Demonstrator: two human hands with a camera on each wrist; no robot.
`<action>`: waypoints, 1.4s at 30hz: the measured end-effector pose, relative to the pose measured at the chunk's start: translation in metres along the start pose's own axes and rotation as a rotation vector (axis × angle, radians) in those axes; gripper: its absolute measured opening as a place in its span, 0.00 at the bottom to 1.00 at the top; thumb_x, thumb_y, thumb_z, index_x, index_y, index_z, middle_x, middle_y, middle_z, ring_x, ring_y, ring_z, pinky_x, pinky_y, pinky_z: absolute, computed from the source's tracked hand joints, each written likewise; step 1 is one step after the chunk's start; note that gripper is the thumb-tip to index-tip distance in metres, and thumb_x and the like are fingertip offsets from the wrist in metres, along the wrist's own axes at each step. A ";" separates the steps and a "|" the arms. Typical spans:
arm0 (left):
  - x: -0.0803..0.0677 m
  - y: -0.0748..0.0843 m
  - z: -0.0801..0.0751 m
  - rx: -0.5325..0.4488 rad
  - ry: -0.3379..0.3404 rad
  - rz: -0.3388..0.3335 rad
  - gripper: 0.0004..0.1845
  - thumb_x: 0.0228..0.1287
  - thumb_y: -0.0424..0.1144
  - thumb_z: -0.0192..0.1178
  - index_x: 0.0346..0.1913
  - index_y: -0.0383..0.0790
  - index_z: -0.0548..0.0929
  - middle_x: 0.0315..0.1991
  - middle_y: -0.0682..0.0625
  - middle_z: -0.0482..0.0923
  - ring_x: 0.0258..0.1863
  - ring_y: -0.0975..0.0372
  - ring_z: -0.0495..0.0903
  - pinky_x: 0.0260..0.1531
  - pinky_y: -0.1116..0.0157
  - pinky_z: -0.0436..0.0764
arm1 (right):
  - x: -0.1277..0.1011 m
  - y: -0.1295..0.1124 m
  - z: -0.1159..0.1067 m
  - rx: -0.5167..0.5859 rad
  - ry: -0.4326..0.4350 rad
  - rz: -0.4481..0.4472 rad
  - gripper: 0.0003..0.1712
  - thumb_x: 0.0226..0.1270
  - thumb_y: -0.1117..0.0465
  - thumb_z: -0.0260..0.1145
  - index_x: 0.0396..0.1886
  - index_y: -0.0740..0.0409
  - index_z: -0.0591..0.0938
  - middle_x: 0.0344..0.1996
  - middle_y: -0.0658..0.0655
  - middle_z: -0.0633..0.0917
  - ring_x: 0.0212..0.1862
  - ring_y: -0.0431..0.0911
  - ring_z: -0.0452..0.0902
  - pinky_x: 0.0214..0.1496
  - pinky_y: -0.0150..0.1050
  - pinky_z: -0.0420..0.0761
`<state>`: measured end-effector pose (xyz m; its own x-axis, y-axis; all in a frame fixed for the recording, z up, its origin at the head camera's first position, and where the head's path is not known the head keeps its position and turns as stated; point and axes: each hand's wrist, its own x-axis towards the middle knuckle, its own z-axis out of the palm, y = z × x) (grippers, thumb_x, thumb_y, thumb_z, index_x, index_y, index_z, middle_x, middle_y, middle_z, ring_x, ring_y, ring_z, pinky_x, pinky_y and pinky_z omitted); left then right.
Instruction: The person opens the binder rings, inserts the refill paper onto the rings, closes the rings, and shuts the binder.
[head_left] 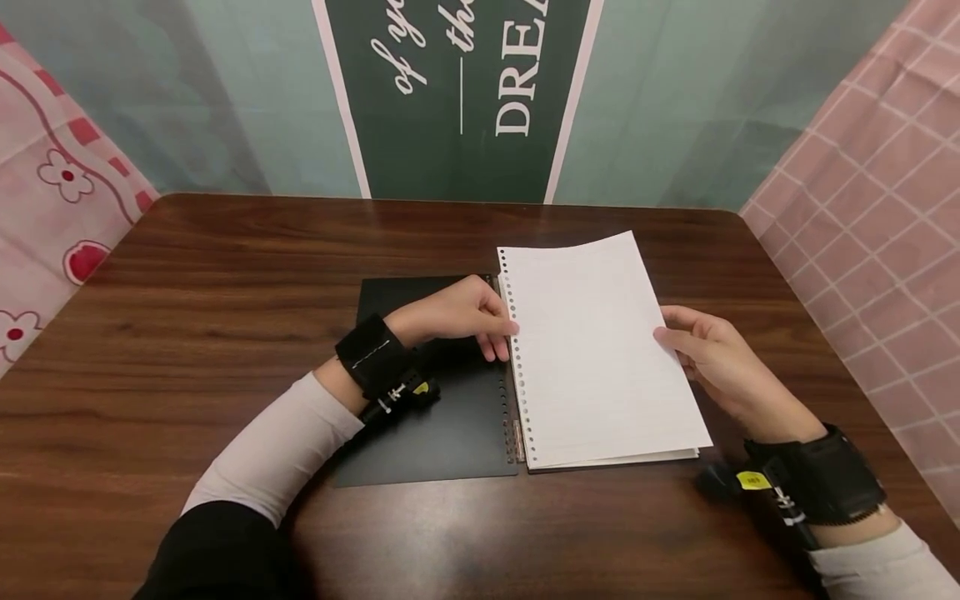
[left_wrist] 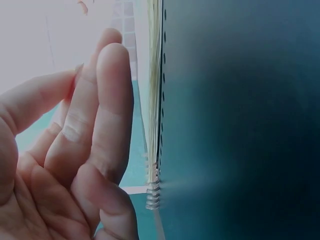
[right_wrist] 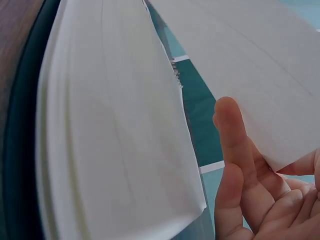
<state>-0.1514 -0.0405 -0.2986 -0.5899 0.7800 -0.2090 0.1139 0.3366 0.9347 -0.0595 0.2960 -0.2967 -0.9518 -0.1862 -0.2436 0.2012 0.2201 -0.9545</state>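
- You are mid page-turn, by my reading: one notebook (head_left: 525,375) lies open flat in the middle of the counter (head_left: 187,275), its black cover (head_left: 435,433) folded out to the left.
- Your right hand (head_left: 720,358) pinches the outer edge of the top sheet (head_left: 592,333); the right wrist view shows that sheet lifted clear of the stack.
- Your left hand (head_left: 461,317) rests on the cover with relaxed, fairly straight fingers (left_wrist: 107,110) by the punched margin, gripping nothing; whether they touch the paper I cannot tell.
- Next calls for a light pinch, keeping the sheet from tearing at its holes.
- Count: one notebook, one lifted sheet, two hands.
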 end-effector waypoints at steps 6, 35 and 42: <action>0.005 0.000 0.002 -0.005 -0.009 0.000 0.12 0.70 0.34 0.59 0.30 0.31 0.86 0.25 0.44 0.87 0.24 0.57 0.86 0.38 0.59 0.86 | -0.001 0.001 -0.001 -0.096 0.033 0.036 0.15 0.77 0.60 0.55 0.60 0.52 0.71 0.29 0.44 0.88 0.28 0.38 0.83 0.29 0.35 0.82; 0.014 -0.007 0.004 0.034 -0.033 -0.043 0.13 0.71 0.33 0.58 0.30 0.29 0.85 0.24 0.43 0.87 0.21 0.60 0.85 0.35 0.61 0.86 | 0.007 -0.016 0.028 -0.821 -0.219 -0.116 0.44 0.71 0.51 0.65 0.78 0.62 0.57 0.79 0.69 0.49 0.79 0.65 0.44 0.72 0.66 0.54; 0.012 -0.004 0.003 0.051 -0.034 -0.080 0.12 0.71 0.34 0.58 0.32 0.29 0.86 0.24 0.44 0.87 0.21 0.60 0.85 0.34 0.61 0.86 | 0.008 -0.012 0.032 -0.886 -0.286 -0.124 0.45 0.67 0.51 0.68 0.75 0.67 0.60 0.77 0.73 0.50 0.78 0.68 0.43 0.73 0.67 0.52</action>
<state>-0.1562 -0.0311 -0.3062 -0.5715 0.7666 -0.2928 0.1083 0.4241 0.8991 -0.0625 0.2610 -0.2924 -0.8382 -0.4593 -0.2940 -0.2590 0.8098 -0.5265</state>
